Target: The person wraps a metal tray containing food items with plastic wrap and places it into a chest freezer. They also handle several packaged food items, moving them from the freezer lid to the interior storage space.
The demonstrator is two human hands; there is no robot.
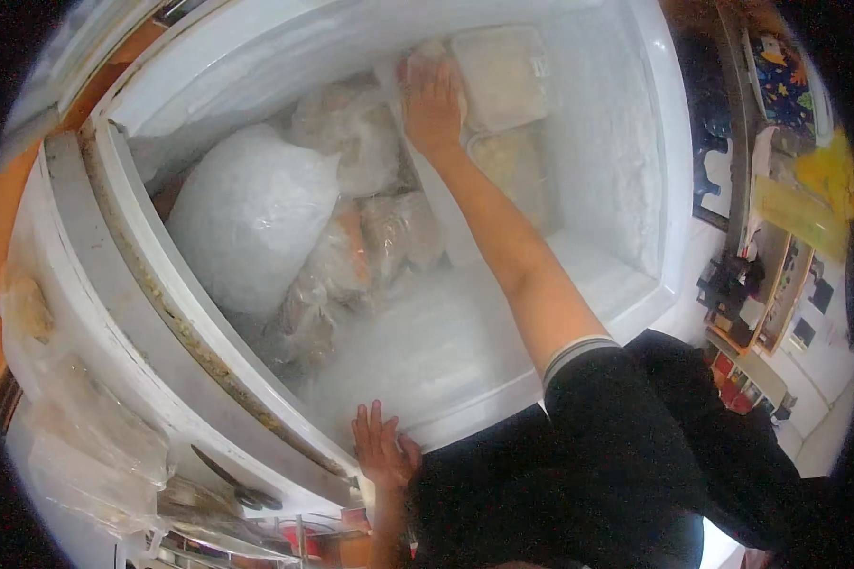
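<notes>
My right hand (433,107) reaches deep into a frosty chest freezer (672,178). Its fingers lie over a pale, partly reddish pack (430,51), mostly covered by the hand; whether they grip it is unclear. Right beside that hand is a lidded plastic container (502,78), with a second container (512,167) holding yellowish contents nearer me. My left hand (384,444) rests at the freezer's near rim, fingers apart and holding nothing. A large white plastic bag (256,213) bulges at the left inside. Clear bags (349,135) of frozen food lie between it and my right arm.
Along the left runs a white lid or ledge (185,384) with a dirty seal. Scissors (238,484) and clear plastic bags (92,441) lie on it. A raised frosted step (427,341) fills the freezer's near part. Shelves with small items (761,299) stand at the right.
</notes>
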